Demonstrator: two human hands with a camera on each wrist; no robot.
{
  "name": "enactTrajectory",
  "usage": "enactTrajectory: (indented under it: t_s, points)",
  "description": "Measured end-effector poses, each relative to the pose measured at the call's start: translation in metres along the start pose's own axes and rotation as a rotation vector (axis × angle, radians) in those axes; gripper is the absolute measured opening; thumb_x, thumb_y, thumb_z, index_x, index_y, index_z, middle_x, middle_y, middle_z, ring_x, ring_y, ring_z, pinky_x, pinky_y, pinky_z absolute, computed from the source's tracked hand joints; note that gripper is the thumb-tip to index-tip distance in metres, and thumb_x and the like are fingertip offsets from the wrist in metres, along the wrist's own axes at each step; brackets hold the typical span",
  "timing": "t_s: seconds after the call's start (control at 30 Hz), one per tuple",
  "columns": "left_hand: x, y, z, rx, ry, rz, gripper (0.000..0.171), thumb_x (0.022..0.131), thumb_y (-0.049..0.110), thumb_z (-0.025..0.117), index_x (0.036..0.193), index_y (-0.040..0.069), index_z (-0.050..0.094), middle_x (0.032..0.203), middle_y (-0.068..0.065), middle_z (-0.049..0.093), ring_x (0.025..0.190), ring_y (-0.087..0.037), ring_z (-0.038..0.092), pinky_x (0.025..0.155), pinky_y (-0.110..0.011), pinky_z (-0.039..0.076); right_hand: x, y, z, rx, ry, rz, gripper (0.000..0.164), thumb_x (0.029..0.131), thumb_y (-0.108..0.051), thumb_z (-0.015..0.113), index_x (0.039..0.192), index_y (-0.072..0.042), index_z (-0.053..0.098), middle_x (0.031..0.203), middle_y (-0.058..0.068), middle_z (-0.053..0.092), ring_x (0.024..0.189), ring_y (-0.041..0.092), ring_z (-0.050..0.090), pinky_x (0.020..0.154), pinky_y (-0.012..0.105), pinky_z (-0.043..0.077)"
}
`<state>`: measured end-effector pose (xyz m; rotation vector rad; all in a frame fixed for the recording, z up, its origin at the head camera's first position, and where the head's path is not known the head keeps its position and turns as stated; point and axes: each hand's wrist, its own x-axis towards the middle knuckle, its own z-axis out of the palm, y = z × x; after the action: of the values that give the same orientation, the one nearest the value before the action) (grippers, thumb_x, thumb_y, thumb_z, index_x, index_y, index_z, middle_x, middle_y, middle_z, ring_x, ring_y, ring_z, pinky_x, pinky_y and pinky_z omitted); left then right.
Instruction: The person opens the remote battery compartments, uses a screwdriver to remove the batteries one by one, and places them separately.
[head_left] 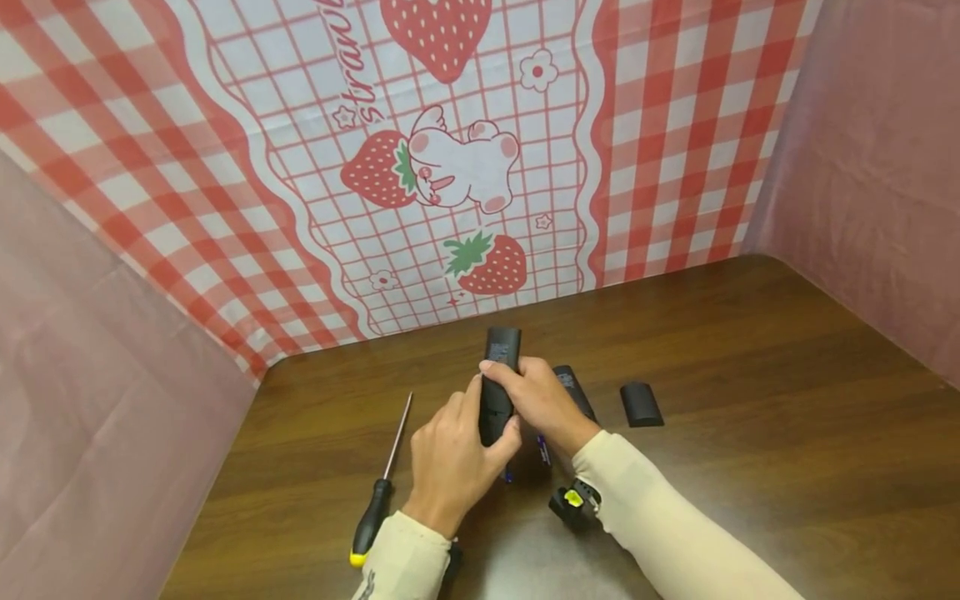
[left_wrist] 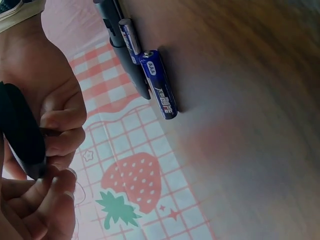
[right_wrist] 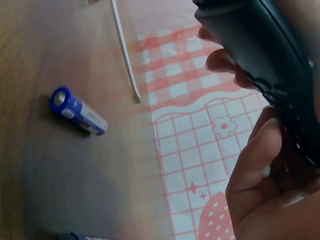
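A black remote control [head_left: 496, 407], its back side facing up, is held in both hands above the table. My left hand [head_left: 450, 450] grips its lower end, fingers along the left edge and thumb at the right. Higher up, my right hand [head_left: 546, 402] holds it from the right side with the thumb across its back. Blue AAA batteries [left_wrist: 159, 85] lie on the table below; one battery [right_wrist: 79, 112] also shows in the right wrist view. Behind the right hand, partly hidden, lies a second black remote [head_left: 573, 388].
A small curved black cover [head_left: 641, 405] lies right of the hands on the wooden table [head_left: 750, 467]. To the left rests a screwdriver [head_left: 372, 517] with a black and yellow handle. A strawberry-patterned cloth [head_left: 480, 167] hangs at the back, with pink cloth on both sides.
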<state>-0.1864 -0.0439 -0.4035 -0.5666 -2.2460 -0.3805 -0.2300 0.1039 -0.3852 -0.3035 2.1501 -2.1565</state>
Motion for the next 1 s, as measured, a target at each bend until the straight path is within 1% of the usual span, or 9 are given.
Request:
enactTrajectory:
  t_s: [0.13, 0.3, 0.43, 0.5, 0.6, 0.73, 0.8, 0.9, 1.0]
  points:
    - [0.000, 0.000, 0.000, -0.054, -0.012, -0.012, 0.062, 0.082, 0.042, 0.071, 0.128, 0.002, 0.062, 0.081, -0.004, 0.063, 0.057, -0.016, 0.055, 0.044, -0.033, 0.045, -0.001, -0.001, 0.000, 0.001, -0.005, -0.011, 0.044, 0.098, -0.042, 0.062, 0.102, 0.002, 0.068, 0.084, 0.013, 0.072, 0.069, 0.026, 0.071, 0.061, 0.038, 0.057]
    - [0.000, 0.000, 0.002, -0.101, -0.039, -0.027, 0.064, 0.083, 0.042, 0.073, 0.133, 0.004, 0.059, 0.085, -0.004, 0.063, 0.058, -0.015, 0.054, 0.046, -0.031, 0.044, -0.002, -0.002, -0.003, 0.014, 0.000, -0.003, 0.044, 0.099, -0.041, 0.060, 0.104, 0.002, 0.067, 0.087, 0.015, 0.071, 0.071, 0.027, 0.072, 0.062, 0.038, 0.058]
    - [-0.001, 0.001, 0.003, -0.152, -0.065, -0.083, 0.069, 0.083, 0.043, 0.075, 0.138, 0.006, 0.055, 0.092, -0.004, 0.065, 0.059, -0.014, 0.055, 0.048, -0.030, 0.044, -0.001, -0.003, -0.004, 0.018, 0.013, 0.000, 0.044, 0.100, -0.040, 0.060, 0.105, 0.003, 0.067, 0.087, 0.015, 0.072, 0.072, 0.027, 0.072, 0.063, 0.038, 0.058]
    - [-0.001, 0.003, 0.003, -0.202, -0.092, -0.135, 0.070, 0.085, 0.043, 0.075, 0.140, 0.007, 0.052, 0.094, -0.003, 0.067, 0.061, -0.013, 0.058, 0.050, -0.030, 0.044, -0.001, -0.004, -0.003, 0.021, 0.023, 0.001, 0.044, 0.100, -0.040, 0.060, 0.104, 0.003, 0.067, 0.086, 0.015, 0.071, 0.071, 0.027, 0.072, 0.063, 0.037, 0.058]
    - [-0.002, 0.004, 0.002, -0.305, -0.165, -0.254, 0.068, 0.088, 0.048, 0.071, 0.139, 0.009, 0.049, 0.094, -0.002, 0.068, 0.065, -0.010, 0.061, 0.054, -0.029, 0.046, -0.001, -0.004, -0.001, 0.042, 0.034, 0.005, 0.043, 0.100, -0.039, 0.059, 0.104, 0.004, 0.066, 0.086, 0.015, 0.071, 0.072, 0.026, 0.071, 0.063, 0.036, 0.057]
    - [-0.002, 0.006, -0.001, -0.487, -0.288, -0.442, 0.060, 0.092, 0.058, 0.064, 0.128, 0.012, 0.051, 0.089, 0.002, 0.068, 0.065, -0.009, 0.060, 0.057, -0.030, 0.047, -0.001, -0.005, 0.000, 0.046, 0.054, -0.010, 0.045, 0.100, -0.039, 0.060, 0.105, 0.005, 0.066, 0.088, 0.015, 0.069, 0.073, 0.024, 0.069, 0.064, 0.035, 0.055]
    - [-0.002, 0.007, -0.002, -0.582, -0.328, -0.511, 0.055, 0.093, 0.058, 0.063, 0.122, 0.012, 0.053, 0.085, 0.001, 0.067, 0.065, -0.010, 0.059, 0.057, -0.031, 0.048, -0.001, -0.006, 0.000, 0.037, 0.066, -0.023, 0.045, 0.099, -0.040, 0.060, 0.105, 0.005, 0.066, 0.089, 0.014, 0.069, 0.073, 0.022, 0.068, 0.064, 0.034, 0.055]
    - [-0.003, 0.008, -0.001, -0.742, -0.357, -0.581, 0.046, 0.095, 0.050, 0.064, 0.112, 0.008, 0.054, 0.078, -0.002, 0.064, 0.059, -0.014, 0.061, 0.053, -0.032, 0.050, -0.001, -0.007, 0.001, 0.025, 0.081, -0.031, 0.044, 0.099, -0.039, 0.061, 0.103, 0.004, 0.068, 0.088, 0.013, 0.069, 0.073, 0.022, 0.066, 0.065, 0.033, 0.053]
    - [-0.005, 0.011, 0.001, -0.843, -0.363, -0.620, 0.040, 0.098, 0.044, 0.063, 0.106, 0.006, 0.053, 0.072, -0.005, 0.060, 0.053, -0.017, 0.061, 0.050, -0.033, 0.052, -0.001, -0.008, 0.000, 0.006, 0.098, -0.031, 0.042, 0.099, -0.038, 0.061, 0.101, 0.003, 0.069, 0.087, 0.012, 0.068, 0.075, 0.022, 0.065, 0.069, 0.033, 0.052]
